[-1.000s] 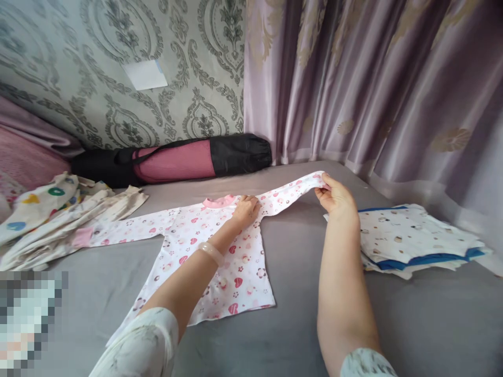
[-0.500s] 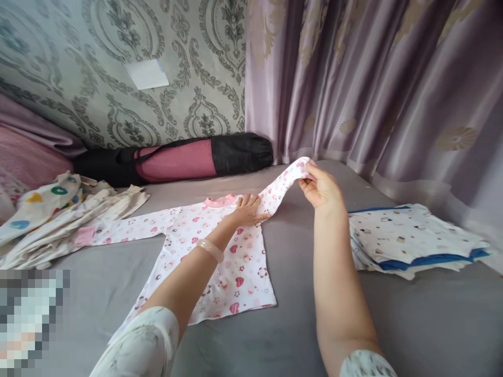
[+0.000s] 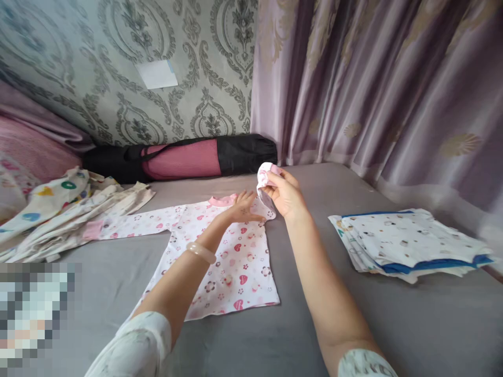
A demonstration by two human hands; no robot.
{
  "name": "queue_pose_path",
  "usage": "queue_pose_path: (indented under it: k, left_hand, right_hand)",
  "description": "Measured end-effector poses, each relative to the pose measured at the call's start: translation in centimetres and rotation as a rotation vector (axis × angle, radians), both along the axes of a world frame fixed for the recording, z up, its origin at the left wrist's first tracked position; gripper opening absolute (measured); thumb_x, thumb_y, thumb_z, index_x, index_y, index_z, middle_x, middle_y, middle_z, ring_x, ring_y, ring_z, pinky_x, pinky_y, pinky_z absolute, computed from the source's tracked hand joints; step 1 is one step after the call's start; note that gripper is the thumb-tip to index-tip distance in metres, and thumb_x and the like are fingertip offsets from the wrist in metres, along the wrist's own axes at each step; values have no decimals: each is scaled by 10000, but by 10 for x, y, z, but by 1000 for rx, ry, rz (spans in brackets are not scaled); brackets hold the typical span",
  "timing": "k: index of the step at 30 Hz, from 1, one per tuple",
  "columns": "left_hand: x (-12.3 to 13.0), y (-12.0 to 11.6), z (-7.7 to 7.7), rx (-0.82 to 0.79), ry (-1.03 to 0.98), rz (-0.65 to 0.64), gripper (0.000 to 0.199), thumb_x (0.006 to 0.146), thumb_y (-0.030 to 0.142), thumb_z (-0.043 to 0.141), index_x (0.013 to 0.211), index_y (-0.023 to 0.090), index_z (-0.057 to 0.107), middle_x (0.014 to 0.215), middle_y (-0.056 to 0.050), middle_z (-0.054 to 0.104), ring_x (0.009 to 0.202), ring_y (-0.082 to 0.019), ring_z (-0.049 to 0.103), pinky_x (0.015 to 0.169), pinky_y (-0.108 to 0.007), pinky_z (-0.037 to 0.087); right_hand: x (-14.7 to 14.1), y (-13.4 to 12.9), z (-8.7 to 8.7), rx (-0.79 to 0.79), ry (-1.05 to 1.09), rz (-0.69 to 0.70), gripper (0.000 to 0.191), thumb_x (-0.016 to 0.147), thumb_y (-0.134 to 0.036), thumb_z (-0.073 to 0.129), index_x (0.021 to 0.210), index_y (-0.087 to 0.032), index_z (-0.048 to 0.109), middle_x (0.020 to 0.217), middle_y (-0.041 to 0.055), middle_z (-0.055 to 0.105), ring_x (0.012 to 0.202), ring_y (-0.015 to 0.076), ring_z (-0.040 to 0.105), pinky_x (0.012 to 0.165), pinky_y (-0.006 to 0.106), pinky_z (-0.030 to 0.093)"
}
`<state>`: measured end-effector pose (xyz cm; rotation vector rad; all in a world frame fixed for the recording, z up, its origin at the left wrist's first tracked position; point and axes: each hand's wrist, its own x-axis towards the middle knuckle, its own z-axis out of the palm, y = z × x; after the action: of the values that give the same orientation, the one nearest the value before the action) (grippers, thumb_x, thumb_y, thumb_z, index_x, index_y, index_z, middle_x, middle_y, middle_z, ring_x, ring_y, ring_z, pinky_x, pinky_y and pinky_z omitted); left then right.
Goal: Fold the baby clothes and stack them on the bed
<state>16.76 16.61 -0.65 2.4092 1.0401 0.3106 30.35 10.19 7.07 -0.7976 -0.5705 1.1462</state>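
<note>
A white long-sleeved child's shirt (image 3: 223,262) with pink hearts and flowers lies spread on the grey bed sheet (image 3: 314,324). My left hand (image 3: 244,208) is by the shirt's right shoulder, below the pink collar, its fingers spread apart and the palm toward the cloth. My right hand (image 3: 286,192) pinches the pink cuff end of the right sleeve (image 3: 264,175), holding it up above the bed so that the sleeve bends back toward the shoulder. The other sleeve (image 3: 137,222) stretches out flat to the left, its pink cuff near a heap of clothes.
Rumpled light clothes (image 3: 78,214) lie at the left. A folded stack of printed white clothes with blue edging (image 3: 408,238) sits at the right. Along the wall rests a black and pink rolled bag (image 3: 184,159); a purple curtain (image 3: 338,78) hangs behind.
My right hand has moved left with the cuff, so the sleeve, stretched out to the right before, now doubles back toward the shirt. My left hand stays at the shoulder, fingers more raised.
</note>
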Motion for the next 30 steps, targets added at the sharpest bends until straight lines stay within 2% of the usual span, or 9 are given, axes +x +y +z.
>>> queue_pose_path:
  k: [2, 5, 7, 11, 15, 19, 23, 26, 30]
  left_hand:
    - [-25, -2, 1, -98, -171, 32, 884, 655, 556, 753, 1413, 242, 422, 1474, -140, 415, 1378, -360, 328, 1123, -527, 251]
    - [-63, -9, -1, -378, -460, 281, 642, 741, 524, 700, 1278, 208, 546, 1333, -158, 542, 1185, -308, 550, 977, -455, 449]
    - [-84, -16, -5, -531, -642, 436, 524, 782, 504, 676, 1168, 160, 592, 1229, -167, 600, 1051, -268, 630, 907, -419, 498]
    - [-108, -29, -14, -675, -873, 604, 376, 830, 455, 663, 1012, 132, 599, 1099, -146, 648, 920, -203, 674, 887, -368, 509]
    - [-110, -31, -20, -760, -1045, 644, 334, 899, 414, 587, 1067, 129, 549, 1038, -136, 649, 867, -182, 677, 871, -352, 516]
    - [-106, -27, -22, -824, -1090, 594, 457, 910, 501, 529, 1159, 118, 521, 1064, -157, 645, 908, -204, 661, 878, -357, 511]
    - [-105, -26, -27, -710, -1005, 621, 553, 827, 520, 632, 1225, 148, 538, 1000, -105, 641, 932, -212, 628, 836, -319, 485]
    - [-106, -29, -29, -509, -893, 605, 707, 727, 331, 744, 1362, 191, 466, 883, -19, 584, 837, -153, 591, 787, -267, 454]
    - [-106, -29, -25, -327, -740, 487, 789, 687, 152, 661, 1434, 217, 414, 715, 56, 464, 657, -105, 490, 687, -233, 433]
  right_hand:
    - [-9, 1, -5, -11, -14, 14, 312, 680, -162, 769, 912, -208, 566, 774, -22, 655, 655, 114, 642, 594, 232, 570]
    - [-24, 5, -15, -55, -47, 35, 308, 696, -135, 739, 936, -210, 561, 825, -16, 662, 668, 112, 645, 602, 232, 567]
    - [-36, 8, -24, -100, -77, 47, 308, 707, -122, 716, 954, -211, 555, 845, -16, 664, 668, 113, 646, 604, 239, 569]
    - [-56, 11, -46, -169, -161, 84, 324, 717, -109, 685, 988, -216, 546, 878, -17, 664, 700, 120, 656, 635, 258, 575]
    - [-72, 8, -66, -167, -307, 192, 380, 749, -111, 646, 1104, -208, 556, 936, 2, 682, 763, 123, 669, 719, 262, 575]
    - [-85, 1, -80, -169, -393, 396, 627, 798, -199, 652, 1378, -225, 415, 1171, 58, 675, 940, 162, 677, 839, 304, 561]
    - [-90, -6, -84, -223, -442, 458, 678, 819, -205, 644, 1435, -209, 362, 1372, 108, 559, 1069, 182, 643, 928, 327, 527]
    - [-83, -5, -77, -243, -413, 428, 538, 818, -166, 639, 1329, -166, 470, 1301, 128, 610, 1070, 182, 646, 929, 320, 526]
    - [-56, 1, -60, -216, -324, 297, 267, 819, -157, 644, 1076, -175, 575, 1105, 105, 702, 972, 176, 684, 873, 323, 551]
